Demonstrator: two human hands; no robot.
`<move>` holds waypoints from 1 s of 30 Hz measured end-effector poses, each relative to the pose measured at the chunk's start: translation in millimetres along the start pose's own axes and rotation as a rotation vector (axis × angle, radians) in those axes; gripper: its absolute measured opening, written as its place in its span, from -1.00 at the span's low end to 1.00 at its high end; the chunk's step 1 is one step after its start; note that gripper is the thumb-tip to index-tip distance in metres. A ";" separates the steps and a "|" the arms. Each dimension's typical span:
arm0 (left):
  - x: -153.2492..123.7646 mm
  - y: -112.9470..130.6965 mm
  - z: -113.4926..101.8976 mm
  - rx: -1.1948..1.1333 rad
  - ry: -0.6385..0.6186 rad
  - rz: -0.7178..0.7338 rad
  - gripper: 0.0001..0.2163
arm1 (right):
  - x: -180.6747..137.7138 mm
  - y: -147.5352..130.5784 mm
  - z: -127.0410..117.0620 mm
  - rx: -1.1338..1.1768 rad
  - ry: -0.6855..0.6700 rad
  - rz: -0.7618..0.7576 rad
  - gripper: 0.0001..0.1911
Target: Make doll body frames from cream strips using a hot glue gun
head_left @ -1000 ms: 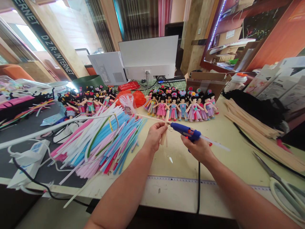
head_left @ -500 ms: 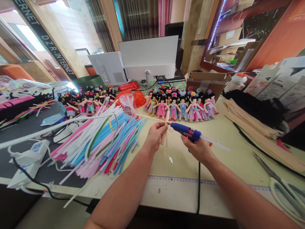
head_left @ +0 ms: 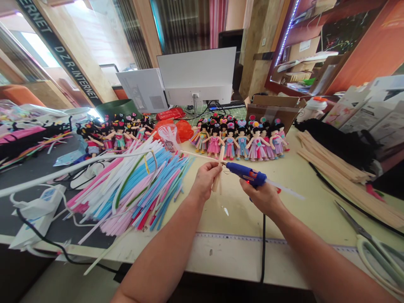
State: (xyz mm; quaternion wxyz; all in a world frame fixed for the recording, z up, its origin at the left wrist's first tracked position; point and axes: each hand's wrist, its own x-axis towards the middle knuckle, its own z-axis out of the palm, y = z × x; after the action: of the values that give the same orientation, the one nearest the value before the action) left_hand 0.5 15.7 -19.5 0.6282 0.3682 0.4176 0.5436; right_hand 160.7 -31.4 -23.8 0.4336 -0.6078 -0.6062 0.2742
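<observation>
1. Hardly anything has been moved since the earlier frames: the left hand and the right hand are kept at the same spot above the bench, in the middle of the scene.
2. The wooden stick is pinched upright between the left fingers, with a thin skewer crossing it near its top. The right fingers are wrapped round the grip of the glue gun; whether the trigger is pressed cannot be told.
3. The nozzle is held at the crossing, very near the left fingertips. A burn could be caused if hot glue runs down the stick or the nozzle slips.
4. The joint could be set crooked if the skewer, held only at the crossing, swings before the glue hardens.
5. Glue could be dripped onto the bench below, or strung toward the pile of pipe cleaners just to the left.
6. The cord, hanging over the near edge, could be snagged by the right forearm and the gun tugged off the joint.
</observation>
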 end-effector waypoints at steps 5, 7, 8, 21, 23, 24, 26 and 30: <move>-0.2 0.0 0.5 -0.008 0.000 0.004 -0.81 | 0.1 -1.0 0.1 0.003 0.012 -0.008 -0.75; -0.1 -0.2 0.4 -0.006 0.001 0.003 -0.81 | 0.0 -1.9 -0.4 -0.004 0.014 -0.029 -0.76; -0.1 -0.3 0.4 -0.003 0.002 0.002 -0.81 | -0.1 -2.1 -0.6 -0.009 0.012 -0.038 -0.77; 0.1 -0.3 0.2 -0.014 0.008 -0.002 -0.83 | 0.1 0.3 -1.0 -0.037 -0.001 -0.023 -0.76; 0.3 -0.7 0.1 -0.013 0.006 -0.003 -0.82 | 0.0 0.2 -1.3 -0.041 -0.008 -0.016 -0.75; 0.5 -0.8 0.1 -0.014 0.006 -0.004 -0.82 | -0.1 0.2 -1.3 -0.042 -0.006 -0.015 -0.75; 0.8 -1.0 0.0 -0.015 0.006 -0.007 -0.80 | -0.1 0.4 -1.3 -0.041 -0.001 -0.019 -0.76; 1.6 -1.5 -0.5 -0.012 0.007 -0.001 -0.79 | 0.0 1.3 -0.5 -0.028 0.010 -0.045 -0.77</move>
State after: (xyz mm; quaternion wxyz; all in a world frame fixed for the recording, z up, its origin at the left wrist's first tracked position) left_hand 0.7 17.1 -21.3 0.6293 0.3622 0.4165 0.5471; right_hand 161.7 -31.3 -24.7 0.4342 -0.6013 -0.6213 0.2528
